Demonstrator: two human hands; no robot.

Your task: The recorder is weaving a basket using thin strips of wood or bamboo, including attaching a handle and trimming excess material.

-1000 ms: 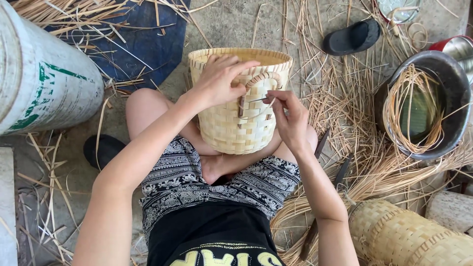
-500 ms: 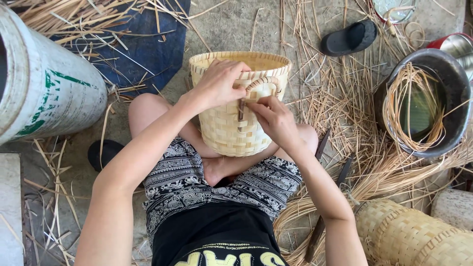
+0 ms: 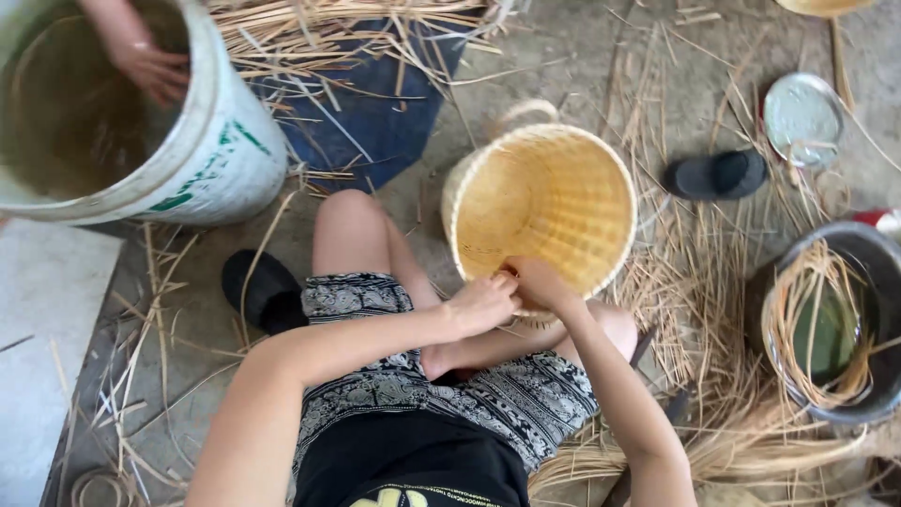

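Between the seated person's knees, a pale woven bamboo basket is resting on the concrete floor, its open mouth tipping up toward the camera and its long axis pointing away from the body. Both hands are meeting at the basket's near rim: the left hand and right hand are touching, fingers closing in a pinch on the rim weave. Left of the basket, another person's hand is reaching into a white bucket.

one woven basket, two black sandals, one white bucket
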